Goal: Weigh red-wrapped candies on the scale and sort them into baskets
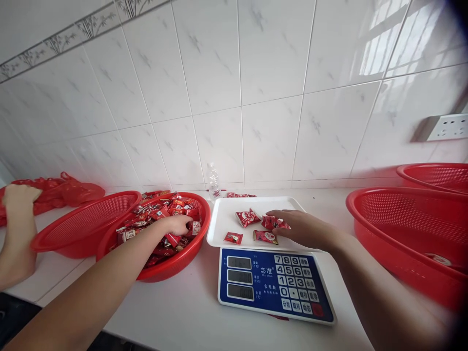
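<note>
My left hand (179,225) reaches into a red plastic basket (205,219) heaped with small wrapped snack packets. Its fingers close on a red-and-white snack packet (194,228) near the basket's right side. On the white tray (223,214) of a digital scale (268,282), my right hand (292,224) has thumb and fingers around a red snack packet (274,223). Nearby on the tray lie a larger packet (247,217), a small packet (233,237) and one with a pale oval label (265,237). The scale's digits are too faint to read.
Another red basket (80,229) stands at left, by red plastic bags (73,187) and another person's arm (18,229). Two red baskets stand at right, the nearer one (365,219) close to my right forearm. A clear bottle (213,183) stands by the tiled wall.
</note>
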The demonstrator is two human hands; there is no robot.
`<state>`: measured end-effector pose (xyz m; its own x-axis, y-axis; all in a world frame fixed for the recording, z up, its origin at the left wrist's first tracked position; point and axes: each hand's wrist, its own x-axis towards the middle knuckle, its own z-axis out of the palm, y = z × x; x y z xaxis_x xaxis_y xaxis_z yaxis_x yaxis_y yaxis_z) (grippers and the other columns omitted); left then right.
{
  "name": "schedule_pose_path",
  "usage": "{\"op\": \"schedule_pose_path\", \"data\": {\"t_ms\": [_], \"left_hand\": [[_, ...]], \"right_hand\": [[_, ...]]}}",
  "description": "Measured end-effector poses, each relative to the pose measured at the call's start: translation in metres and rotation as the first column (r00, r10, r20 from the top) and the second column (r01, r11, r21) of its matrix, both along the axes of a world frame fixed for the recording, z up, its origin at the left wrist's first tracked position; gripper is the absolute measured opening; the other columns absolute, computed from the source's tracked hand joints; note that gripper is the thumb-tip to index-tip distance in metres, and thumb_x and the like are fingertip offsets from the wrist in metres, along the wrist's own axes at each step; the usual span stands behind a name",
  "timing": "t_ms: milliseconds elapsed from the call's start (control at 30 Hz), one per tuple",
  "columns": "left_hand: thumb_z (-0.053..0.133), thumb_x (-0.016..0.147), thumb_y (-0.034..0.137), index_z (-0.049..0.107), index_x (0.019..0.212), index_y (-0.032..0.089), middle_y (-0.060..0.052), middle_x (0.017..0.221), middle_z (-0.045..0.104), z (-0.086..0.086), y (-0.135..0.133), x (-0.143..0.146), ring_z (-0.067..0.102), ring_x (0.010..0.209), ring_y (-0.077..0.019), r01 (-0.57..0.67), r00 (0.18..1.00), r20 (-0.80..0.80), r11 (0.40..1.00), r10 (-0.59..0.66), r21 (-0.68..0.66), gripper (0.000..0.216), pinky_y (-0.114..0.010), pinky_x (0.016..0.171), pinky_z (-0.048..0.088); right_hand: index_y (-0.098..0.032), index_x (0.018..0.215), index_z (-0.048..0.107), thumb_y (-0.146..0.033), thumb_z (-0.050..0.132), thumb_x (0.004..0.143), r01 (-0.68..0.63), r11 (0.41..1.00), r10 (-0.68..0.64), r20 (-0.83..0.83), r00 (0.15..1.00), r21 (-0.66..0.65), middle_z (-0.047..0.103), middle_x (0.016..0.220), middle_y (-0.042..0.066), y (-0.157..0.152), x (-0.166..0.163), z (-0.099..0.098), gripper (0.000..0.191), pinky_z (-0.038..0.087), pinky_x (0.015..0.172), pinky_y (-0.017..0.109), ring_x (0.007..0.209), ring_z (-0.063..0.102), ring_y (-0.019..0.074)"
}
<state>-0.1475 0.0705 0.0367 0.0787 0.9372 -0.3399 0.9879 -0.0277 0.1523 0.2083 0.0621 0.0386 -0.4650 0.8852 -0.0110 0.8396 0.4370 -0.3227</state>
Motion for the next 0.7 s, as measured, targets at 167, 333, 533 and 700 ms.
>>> {"op": "schedule_pose_path", "data": {"t_ms": [167,333,533,700], "left_hand": [[0.053,0.06,0.01,0.065,0.073,0.021,0.0,0.072,0.069,0.011,0.007,-0.011,0.063,0.071,-0.0192,-0.047,0.999,-0.003,0.996,0.047,0.081,0.021,-0.024,0.061,0.045],[0.043,0.081,0.016,0.06,0.101,0.018,-0.01,0.104,0.065,0.027,0.026,-0.019,0.058,0.101,-0.0258,-0.12,0.984,-0.08,0.926,0.158,0.358,0.027,-0.035,0.083,0.045],[0.052,0.089,0.027,0.055,0.115,0.017,-0.011,0.121,0.055,0.007,0.052,-0.015,0.054,0.108,-0.0225,-0.099,0.975,-0.148,0.918,0.167,0.384,0.028,-0.04,0.09,0.045],[0.051,0.09,0.033,0.056,0.112,0.016,-0.008,0.114,0.058,0.0,0.055,-0.013,0.058,0.098,-0.0199,-0.117,0.967,-0.167,0.916,0.193,0.384,0.028,-0.041,0.083,0.049]], "right_hand": [[-0.022,0.132,0.047,-0.041,0.044,0.083,-0.001,1.0,0.001,0.002,1.0,0.006,0.054,0.132,0.007,-0.002,0.0,0.001,0.053,0.041,0.096,0.042,0.119,0.05,0.0277],[-0.023,0.133,0.047,-0.04,0.044,0.083,0.002,1.0,-0.002,-0.004,1.0,0.008,0.056,0.13,0.008,-0.001,-0.001,0.001,0.052,0.042,0.094,0.042,0.116,0.052,0.0279],[-0.021,0.132,0.048,-0.036,0.045,0.082,0.003,1.0,-0.003,-0.029,1.0,0.005,0.056,0.13,0.009,-0.003,-0.001,0.004,0.052,0.041,0.096,0.041,0.118,0.051,0.0275],[-0.021,0.132,0.048,-0.034,0.045,0.082,-0.012,1.0,0.013,-0.042,0.999,0.013,0.056,0.13,0.008,-0.003,0.001,0.004,0.052,0.04,0.096,0.04,0.118,0.051,0.0271]]}}
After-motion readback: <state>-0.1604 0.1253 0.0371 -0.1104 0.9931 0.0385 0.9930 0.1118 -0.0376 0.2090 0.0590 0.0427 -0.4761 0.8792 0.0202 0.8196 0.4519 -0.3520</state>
